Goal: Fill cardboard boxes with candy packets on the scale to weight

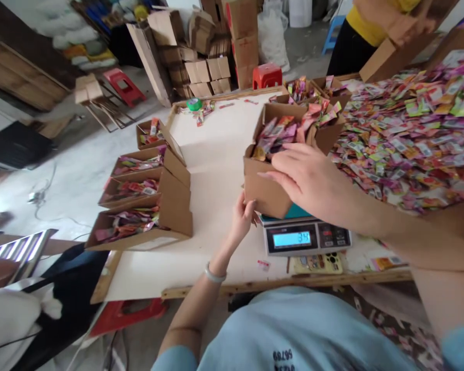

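A cardboard box (268, 185) full of small colourful packets (280, 131) stands tilted over a digital scale (309, 238) whose display shows 34. My left hand (243, 216) grips the lower left corner of this box, thumb against its side. Over the box's near edge lies my right hand (303, 180), its fingers spread beside the packets and thumb pointing left; I see nothing held in it. A phone in a patterned case (319, 264) lies in front of the scale.
Several packet-filled boxes (174, 201) line the table's left side. A large packet heap (410, 139) covers the right. Other filled boxes (301, 91) stand behind the scale. Green tape (194, 104) lies at the far edge. A person (371, 26) handles cardboard at the upper right.
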Tool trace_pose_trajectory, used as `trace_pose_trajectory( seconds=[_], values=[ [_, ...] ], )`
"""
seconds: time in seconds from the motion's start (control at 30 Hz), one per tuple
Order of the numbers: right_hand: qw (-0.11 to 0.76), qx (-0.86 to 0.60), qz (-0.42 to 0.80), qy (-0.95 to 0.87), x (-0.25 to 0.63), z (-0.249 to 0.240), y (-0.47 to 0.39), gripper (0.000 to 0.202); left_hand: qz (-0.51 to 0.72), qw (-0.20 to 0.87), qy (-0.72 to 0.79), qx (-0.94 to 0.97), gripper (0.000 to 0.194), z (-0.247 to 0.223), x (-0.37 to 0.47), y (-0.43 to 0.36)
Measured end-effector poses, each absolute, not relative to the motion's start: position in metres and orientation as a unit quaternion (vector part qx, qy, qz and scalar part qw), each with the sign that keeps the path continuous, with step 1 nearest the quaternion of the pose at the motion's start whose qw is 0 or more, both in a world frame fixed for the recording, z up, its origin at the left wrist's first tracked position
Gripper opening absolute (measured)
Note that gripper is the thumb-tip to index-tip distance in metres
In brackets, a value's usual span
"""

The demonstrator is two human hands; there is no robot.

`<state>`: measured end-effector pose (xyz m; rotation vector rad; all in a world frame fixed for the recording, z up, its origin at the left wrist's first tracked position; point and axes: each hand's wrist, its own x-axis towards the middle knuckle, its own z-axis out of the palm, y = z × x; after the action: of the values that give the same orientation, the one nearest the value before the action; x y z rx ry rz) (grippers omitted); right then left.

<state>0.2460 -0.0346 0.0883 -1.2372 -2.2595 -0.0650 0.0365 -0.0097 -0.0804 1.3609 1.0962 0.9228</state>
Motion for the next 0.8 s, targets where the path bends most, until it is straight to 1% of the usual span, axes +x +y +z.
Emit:
trace_pose_trajectory(
  seconds=[0.03,0.07,0.13,0.17,0.2,0.23,0.33,0.43,0.5,0.57,0.7,0.8],
  values=[
    [0.262,-0.484,-0.025,-0.835,0.251,0.084,-0.044,0.027,0.336,0.518,0.482,0.622,0.062,-0.078,0.043,-0.014],
    [0.243,-0.503,-0.022,-0.829,0.255,0.078,-0.050,0.026,0.287,0.463,0.504,0.670,0.054,-0.075,0.048,-0.016],
    [0.210,-0.525,-0.013,-0.825,0.259,0.070,-0.059,0.021,0.216,0.326,0.542,0.743,0.039,-0.065,0.053,-0.015],
    [0.204,-0.530,-0.012,-0.823,0.262,0.070,-0.062,0.020,0.200,0.270,0.552,0.763,0.036,-0.060,0.053,-0.012],
    [0.209,-0.534,-0.014,-0.819,0.266,0.072,-0.065,0.021,0.202,0.235,0.555,0.772,0.037,-0.055,0.050,-0.010],
    [0.226,-0.540,-0.022,-0.810,0.271,0.078,-0.069,0.026,0.222,0.225,0.551,0.773,0.040,-0.051,0.046,-0.008],
    [0.329,-0.582,-0.087,-0.739,0.302,0.111,-0.078,0.053,0.348,0.261,0.516,0.737,0.047,-0.044,0.024,-0.006],
    [0.403,-0.643,-0.135,-0.637,0.345,0.139,-0.073,0.070,0.467,0.289,0.492,0.675,0.056,-0.046,0.001,-0.009],
    [0.414,-0.674,-0.125,-0.599,0.372,0.144,-0.059,0.076,0.518,0.297,0.487,0.637,0.063,-0.048,-0.009,-0.012],
    [0.415,-0.693,-0.094,-0.582,0.392,0.138,-0.038,0.079,0.544,0.298,0.488,0.614,0.066,-0.052,-0.013,-0.016],
    [0.404,-0.708,-0.007,-0.578,0.406,0.115,0.005,0.073,0.571,0.280,0.492,0.595,0.069,-0.056,-0.006,-0.023],
    [0.381,-0.715,0.034,-0.585,0.403,0.104,0.026,0.072,0.594,0.271,0.472,0.592,0.068,-0.056,0.007,-0.028]
  ],
)
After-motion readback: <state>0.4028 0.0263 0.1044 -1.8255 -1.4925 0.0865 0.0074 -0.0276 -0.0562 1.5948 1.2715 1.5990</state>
